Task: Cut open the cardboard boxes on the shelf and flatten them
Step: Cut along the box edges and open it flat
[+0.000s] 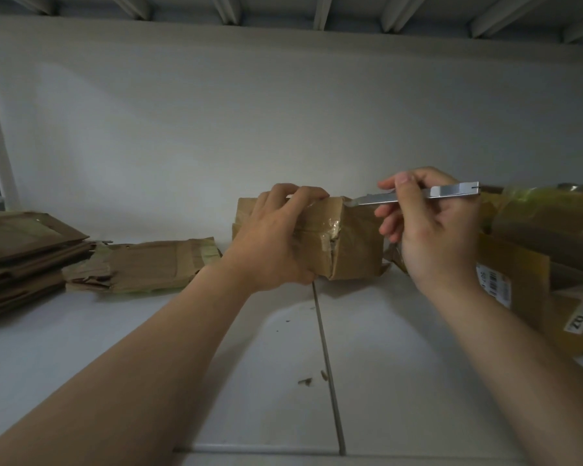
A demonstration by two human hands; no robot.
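**Blade at the taped seam**

The taped box [354, 243] stands at the middle of the shelf [182, 348]. My left hand [273, 243] grips it, fingers [305, 196] curled over its top edge; my right hand [431, 230] pinches the metal cutter [418, 196], tip at the top corner. I'd run the blade shallow along the tape, clear of those fingers. Flattened cardboard [24, 260] lies left, more boxes [535, 230] right.

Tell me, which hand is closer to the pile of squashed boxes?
Left. The left hand grips the taped box, right of the pile; the right hand holds the cutter farther right.
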